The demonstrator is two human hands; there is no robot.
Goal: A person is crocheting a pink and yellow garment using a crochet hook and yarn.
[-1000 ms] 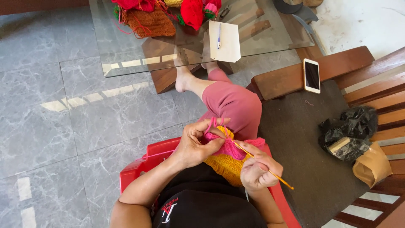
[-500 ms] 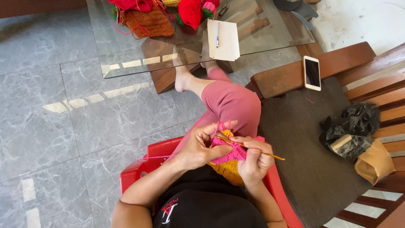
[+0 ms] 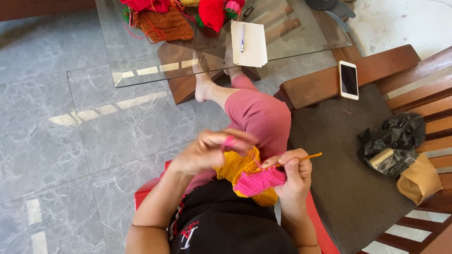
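While the left hand is raised in front of the lap with its fingers curled, a strand of pink yarn wrapped over one fingertip, the right hand has its grip closed around a thin orange crochet hook and pinches the pink crocheted piece beneath it. That pink piece lies against a yellow crocheted panel, both resting over the lap, just above the black shirt. The left grip looks loosely closed on the strand, not clamped; how many fingers the yarn passes over cannot be told, as the hand is blurred.

To work this stitch well, I judge that the yarn hand should keep an even, gentle pull, so loops come out the same size, and the hook should stay low to the fabric edge with its tip turned toward the strand. Holding the pink piece close to the working stitch steadies it and keeps it from twisting.

Well apart, a glass tabletop carries red and brown yarn work and a white paper with a pen. A white smartphone rests on the wooden bench arm, and a black plastic bag sits on the dark cushion.
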